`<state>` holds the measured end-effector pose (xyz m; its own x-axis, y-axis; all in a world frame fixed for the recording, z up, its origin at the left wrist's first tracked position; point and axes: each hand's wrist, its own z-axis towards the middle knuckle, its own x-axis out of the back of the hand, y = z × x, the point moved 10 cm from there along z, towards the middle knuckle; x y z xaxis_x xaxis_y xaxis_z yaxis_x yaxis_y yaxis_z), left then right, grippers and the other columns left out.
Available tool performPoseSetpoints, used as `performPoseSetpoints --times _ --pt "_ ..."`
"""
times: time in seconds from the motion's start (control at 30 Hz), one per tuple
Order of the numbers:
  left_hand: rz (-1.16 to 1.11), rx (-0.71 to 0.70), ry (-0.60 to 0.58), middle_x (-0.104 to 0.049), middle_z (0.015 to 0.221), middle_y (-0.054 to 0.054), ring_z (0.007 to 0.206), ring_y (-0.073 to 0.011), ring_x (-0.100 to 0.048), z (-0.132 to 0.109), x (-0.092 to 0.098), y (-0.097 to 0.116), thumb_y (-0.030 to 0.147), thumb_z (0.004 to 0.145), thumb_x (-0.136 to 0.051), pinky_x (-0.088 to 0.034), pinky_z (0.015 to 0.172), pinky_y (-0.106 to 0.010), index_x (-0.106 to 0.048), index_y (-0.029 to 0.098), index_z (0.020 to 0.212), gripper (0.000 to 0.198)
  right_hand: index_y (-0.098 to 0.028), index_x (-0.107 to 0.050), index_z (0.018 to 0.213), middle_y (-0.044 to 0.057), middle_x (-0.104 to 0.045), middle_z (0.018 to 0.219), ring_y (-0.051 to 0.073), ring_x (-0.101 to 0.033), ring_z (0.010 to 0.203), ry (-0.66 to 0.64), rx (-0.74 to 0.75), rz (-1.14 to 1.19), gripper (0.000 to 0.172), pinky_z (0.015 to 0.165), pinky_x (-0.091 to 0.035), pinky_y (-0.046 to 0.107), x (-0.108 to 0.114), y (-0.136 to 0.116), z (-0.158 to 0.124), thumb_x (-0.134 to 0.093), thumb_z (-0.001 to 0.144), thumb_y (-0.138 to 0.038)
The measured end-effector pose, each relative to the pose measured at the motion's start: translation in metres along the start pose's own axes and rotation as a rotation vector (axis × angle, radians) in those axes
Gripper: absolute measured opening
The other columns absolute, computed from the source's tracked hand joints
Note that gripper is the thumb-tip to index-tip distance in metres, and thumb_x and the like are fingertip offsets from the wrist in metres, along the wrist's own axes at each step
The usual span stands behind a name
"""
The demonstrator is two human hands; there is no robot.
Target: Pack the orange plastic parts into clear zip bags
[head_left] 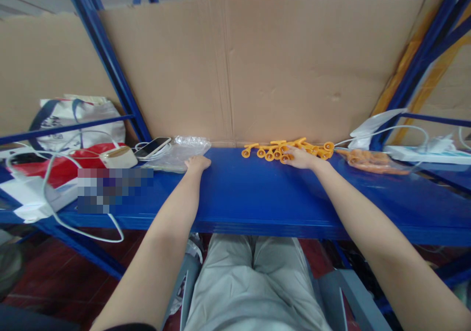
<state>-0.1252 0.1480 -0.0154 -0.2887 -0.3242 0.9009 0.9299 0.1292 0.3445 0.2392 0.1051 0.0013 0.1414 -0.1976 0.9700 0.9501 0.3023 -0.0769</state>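
My right hand reaches into a row of small orange plastic pieces with flared, cup-like ends, lying at the back of the blue shelf top. Its fingers and thumb are apart and touch pieces in the middle of the row; part of the fingertips is hidden among them. To the left, my left hand lies at the right edge of a clear plastic bag, thumb spread out to the side. No object shows in it, though its fingertips are partly hidden.
A bag of orange pieces lies on the right, near a white power strip. On the left are a phone, a cream-coloured box, white cables and a cloth bag. Cardboard stands along the back between blue posts.
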Motion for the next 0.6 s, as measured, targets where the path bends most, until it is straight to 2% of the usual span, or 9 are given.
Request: performPoseSetpoints --times 0.03,0.1,0.2,0.37,0.47,0.6 --pt "0.024 0.079 -0.013 -0.058 0.128 -0.025 0.126 -0.0432 -0.045 0.0 -0.001 -0.007 0.036 0.074 -0.055 -0.034 0.101 -0.06 -0.061 0.011 0.123 0.056 -0.016 -0.066 0.118 0.013 -0.046 0.145 0.032 -0.048 0.129 0.007 0.0 0.002 0.037 0.11 -0.033 0.049 0.0 0.001 0.001 -0.056 0.084 -0.027" --pt "0.051 0.14 -0.002 -0.054 0.132 -0.026 0.129 -0.0428 -0.042 -0.002 0.002 -0.009 0.037 0.073 -0.057 -0.032 0.103 -0.058 -0.059 0.01 0.125 0.059 -0.018 -0.066 0.119 0.011 -0.049 0.143 0.031 -0.048 0.129 0.023 0.007 0.007 0.038 0.109 -0.034 0.048 -0.001 0.003 0.002 -0.056 0.084 -0.029" --pt "0.066 0.092 0.078 -0.047 0.139 -0.025 0.132 -0.0414 -0.037 -0.008 0.017 0.008 0.031 0.074 -0.056 -0.03 0.106 -0.058 -0.051 0.009 0.133 0.063 -0.019 -0.067 0.118 0.01 -0.049 0.143 0.031 -0.049 0.128 0.029 0.019 0.009 0.037 0.108 -0.036 0.047 -0.001 0.004 0.003 -0.056 0.084 -0.03" --pt "0.031 -0.111 0.253 -0.042 0.146 -0.02 0.136 -0.0339 -0.035 -0.023 0.05 0.048 0.01 0.076 -0.045 -0.028 0.109 -0.054 -0.04 0.009 0.142 0.066 -0.016 -0.066 0.121 0.013 -0.045 0.146 0.031 -0.047 0.13 0.011 0.002 0.008 0.039 0.111 -0.033 0.046 -0.002 0.005 0.003 -0.055 0.085 -0.029" --pt "-0.057 -0.309 0.294 -0.047 0.144 -0.014 0.133 -0.0291 -0.04 -0.033 0.06 0.076 0.005 0.077 -0.04 -0.031 0.11 -0.046 -0.048 0.013 0.138 0.062 -0.015 -0.066 0.12 0.013 -0.045 0.146 0.031 -0.048 0.129 -0.008 -0.001 0.016 0.039 0.111 -0.032 0.046 -0.002 0.003 0.002 -0.055 0.085 -0.028" --pt "-0.182 -0.566 0.281 -0.06 0.132 -0.007 0.126 -0.0221 -0.051 -0.049 0.059 0.114 0.0 0.074 -0.038 -0.037 0.109 -0.038 -0.062 0.017 0.126 0.059 -0.016 -0.065 0.121 0.012 -0.044 0.147 0.032 -0.044 0.133 -0.011 -0.007 0.006 0.038 0.113 -0.028 0.048 0.001 0.0 -0.001 -0.054 0.086 -0.028"
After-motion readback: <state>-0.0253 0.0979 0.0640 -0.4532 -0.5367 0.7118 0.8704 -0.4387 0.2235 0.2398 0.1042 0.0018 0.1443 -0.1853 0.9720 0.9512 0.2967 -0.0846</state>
